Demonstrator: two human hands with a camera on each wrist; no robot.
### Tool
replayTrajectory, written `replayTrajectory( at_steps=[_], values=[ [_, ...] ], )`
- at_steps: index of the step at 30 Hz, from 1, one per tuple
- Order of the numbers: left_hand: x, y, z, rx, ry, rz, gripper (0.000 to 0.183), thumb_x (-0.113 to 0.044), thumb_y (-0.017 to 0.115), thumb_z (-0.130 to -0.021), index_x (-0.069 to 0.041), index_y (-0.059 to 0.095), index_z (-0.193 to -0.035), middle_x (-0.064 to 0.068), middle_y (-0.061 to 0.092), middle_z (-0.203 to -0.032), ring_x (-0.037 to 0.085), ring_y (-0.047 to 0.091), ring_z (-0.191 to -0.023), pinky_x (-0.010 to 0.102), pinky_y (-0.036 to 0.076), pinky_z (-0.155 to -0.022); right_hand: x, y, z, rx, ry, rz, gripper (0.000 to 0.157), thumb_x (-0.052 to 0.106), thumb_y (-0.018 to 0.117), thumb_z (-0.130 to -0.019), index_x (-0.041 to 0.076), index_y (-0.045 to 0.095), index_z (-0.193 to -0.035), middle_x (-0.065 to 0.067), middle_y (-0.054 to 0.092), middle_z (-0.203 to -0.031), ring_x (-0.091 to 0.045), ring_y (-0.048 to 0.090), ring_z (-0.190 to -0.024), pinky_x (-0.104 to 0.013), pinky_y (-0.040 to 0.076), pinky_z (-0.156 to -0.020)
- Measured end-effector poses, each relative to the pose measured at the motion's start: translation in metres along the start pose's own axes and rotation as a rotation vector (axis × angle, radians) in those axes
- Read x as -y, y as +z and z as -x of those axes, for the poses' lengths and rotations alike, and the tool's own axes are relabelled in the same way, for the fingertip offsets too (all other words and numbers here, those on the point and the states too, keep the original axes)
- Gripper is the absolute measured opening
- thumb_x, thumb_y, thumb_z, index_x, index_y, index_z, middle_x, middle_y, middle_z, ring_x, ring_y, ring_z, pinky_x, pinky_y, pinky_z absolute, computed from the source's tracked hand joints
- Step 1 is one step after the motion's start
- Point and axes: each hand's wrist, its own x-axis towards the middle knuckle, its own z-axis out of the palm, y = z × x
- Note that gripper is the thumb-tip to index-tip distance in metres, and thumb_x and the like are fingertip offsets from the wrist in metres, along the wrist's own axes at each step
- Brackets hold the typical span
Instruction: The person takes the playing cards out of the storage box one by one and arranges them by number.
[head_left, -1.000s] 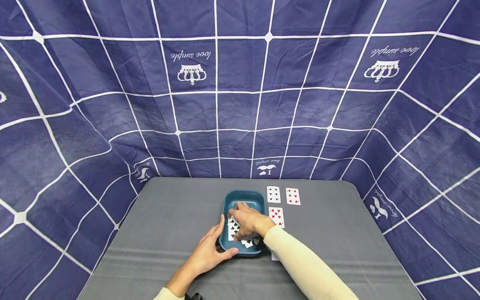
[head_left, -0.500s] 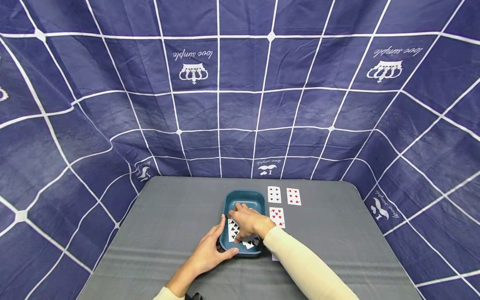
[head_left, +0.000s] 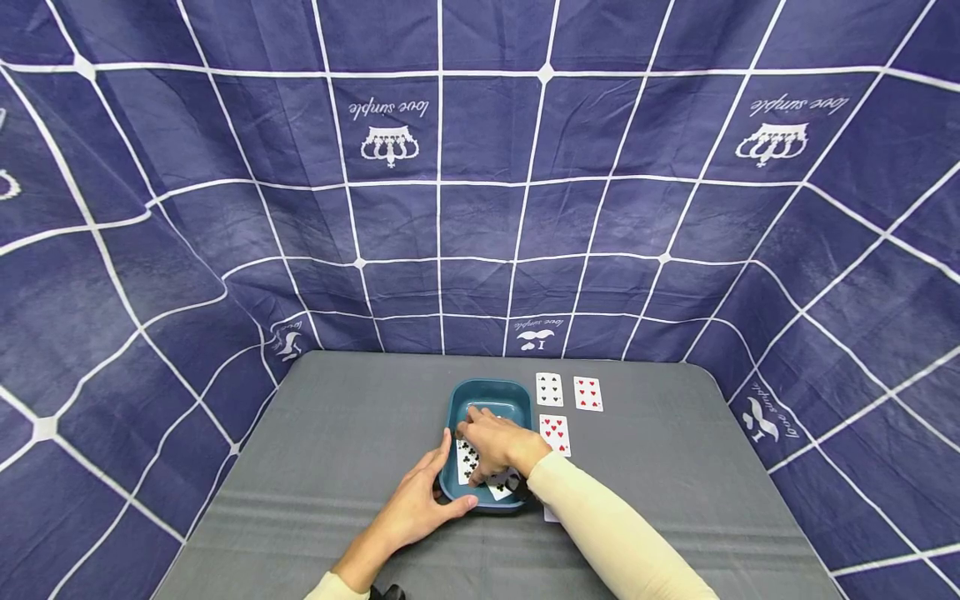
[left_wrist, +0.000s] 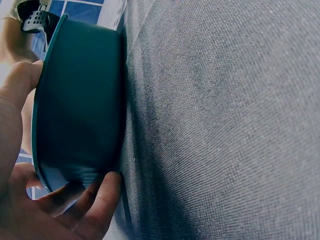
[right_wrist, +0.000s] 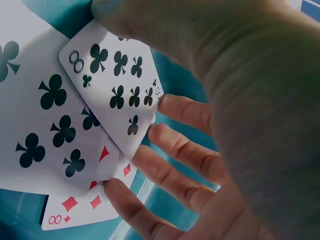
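Note:
A blue-green plastic box (head_left: 491,382) stands on the grey cloth. My left hand (head_left: 408,508) grips its near left corner, thumb at the front rim and fingers along the side wall, as the left wrist view shows. Inside the box, my right hand (head_left: 495,442) reaches over several playing cards. In the right wrist view, its thumb and fingertips hold opposite edges of an eight of clubs (right_wrist: 117,85). Another clubs card (right_wrist: 40,125) lies beside it, with an eight of diamonds (right_wrist: 70,210) partly covered underneath. The right hand hides part of the pile in the head view.
Right of the box lie a black six (head_left: 549,389), a six of hearts (head_left: 588,393) and another hearts card (head_left: 555,435). A white card edge (head_left: 550,515) shows beside the right sleeve. A blue checked cloth (head_left: 480,217) hangs behind the table (head_left: 360,417).
The left hand keeps its grip on the box. The right hand stays over the cards, its fingers shifting only slightly. The head view has drifted a little.

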Motion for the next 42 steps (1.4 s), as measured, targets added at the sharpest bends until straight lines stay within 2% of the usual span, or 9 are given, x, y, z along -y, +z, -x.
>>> replayTrajectory(
  at_steps=[6, 11, 14, 18, 25, 26, 32, 37, 42],
  values=[
    [0.0, 0.0, 0.001, -0.001, 0.005, 0.005, 0.123, -0.053, 0.097, -0.095, -0.016, 0.025, -0.187, 0.021, 0.051, -0.18, 0.039, 0.06, -0.158, 0.057, 0.061, -0.119, -0.004, -0.002, 0.0, -0.003, -0.022, -0.023, 0.083, 0.046, 0.108, -0.082, 0.021, 0.072, -0.153, -0.003, 0.066, -0.144, -0.022, 0.069, -0.13, -0.04, 0.068, -0.108],
    [0.002, 0.001, 0.0, -0.013, 0.01, -0.001, 0.124, -0.054, 0.097, -0.094, -0.016, 0.025, -0.187, 0.02, 0.053, -0.179, 0.038, 0.06, -0.158, 0.057, 0.06, -0.122, -0.008, -0.008, 0.001, -0.03, -0.031, -0.068, 0.082, 0.042, 0.108, -0.083, 0.019, 0.071, -0.153, -0.004, 0.07, -0.144, -0.025, 0.071, -0.134, -0.042, 0.066, -0.115],
    [0.002, 0.001, -0.001, -0.021, 0.017, -0.01, 0.125, -0.054, 0.097, -0.094, -0.016, 0.024, -0.187, 0.02, 0.054, -0.178, 0.037, 0.062, -0.155, 0.052, 0.062, -0.119, -0.011, -0.01, 0.001, -0.056, -0.042, -0.095, 0.082, 0.04, 0.107, -0.085, 0.016, 0.069, -0.154, -0.005, 0.072, -0.147, -0.026, 0.073, -0.138, -0.043, 0.065, -0.118],
    [0.003, 0.002, -0.002, -0.031, 0.021, -0.014, 0.124, -0.055, 0.098, -0.093, -0.015, 0.026, -0.187, 0.021, 0.055, -0.177, 0.037, 0.064, -0.152, 0.048, 0.064, -0.114, -0.017, -0.009, 0.001, -0.091, -0.07, -0.123, 0.08, 0.041, 0.105, -0.086, 0.015, 0.069, -0.152, -0.008, 0.074, -0.148, -0.028, 0.074, -0.137, -0.048, 0.067, -0.114],
    [0.002, 0.003, -0.001, -0.04, 0.028, -0.019, 0.123, -0.054, 0.098, -0.094, -0.014, 0.027, -0.187, 0.021, 0.055, -0.176, 0.039, 0.063, -0.154, 0.055, 0.062, -0.118, -0.018, -0.018, 0.009, -0.115, -0.07, -0.148, 0.077, 0.04, 0.103, -0.088, 0.014, 0.07, -0.152, -0.007, 0.075, -0.144, -0.03, 0.074, -0.132, -0.051, 0.068, -0.112],
    [0.002, 0.003, -0.001, -0.04, 0.027, -0.016, 0.123, -0.054, 0.098, -0.094, -0.015, 0.027, -0.187, 0.022, 0.055, -0.177, 0.039, 0.063, -0.154, 0.054, 0.063, -0.117, -0.022, -0.014, 0.008, -0.139, -0.083, -0.139, 0.077, 0.043, 0.103, -0.088, 0.016, 0.07, -0.152, -0.005, 0.075, -0.141, -0.028, 0.074, -0.128, -0.051, 0.069, -0.106],
    [0.001, 0.002, 0.0, -0.039, 0.028, -0.016, 0.123, -0.054, 0.098, -0.094, -0.014, 0.027, -0.186, 0.023, 0.055, -0.176, 0.039, 0.064, -0.153, 0.048, 0.065, -0.113, -0.024, -0.017, 0.014, -0.167, -0.061, -0.136, 0.079, 0.046, 0.102, -0.088, 0.021, 0.07, -0.155, -0.001, 0.072, -0.137, -0.025, 0.071, -0.122, -0.049, 0.069, -0.093],
    [0.001, 0.002, 0.0, -0.037, 0.028, -0.016, 0.123, -0.055, 0.098, -0.094, -0.015, 0.027, -0.187, 0.021, 0.055, -0.177, 0.039, 0.063, -0.154, 0.05, 0.064, -0.116, -0.023, -0.025, 0.023, -0.152, -0.034, -0.147, 0.081, 0.045, 0.102, -0.09, 0.021, 0.068, -0.16, -0.002, 0.071, -0.141, -0.024, 0.07, -0.124, -0.046, 0.068, -0.094],
    [0.003, 0.002, -0.001, -0.037, 0.025, -0.005, 0.124, -0.054, 0.098, -0.093, -0.015, 0.027, -0.187, 0.022, 0.054, -0.178, 0.038, 0.064, -0.152, 0.042, 0.067, -0.109, -0.027, -0.03, 0.033, -0.17, -0.041, -0.163, 0.083, 0.045, 0.101, -0.091, 0.017, 0.068, -0.162, -0.004, 0.071, -0.146, -0.027, 0.07, -0.131, -0.051, 0.069, -0.102]
  ],
)
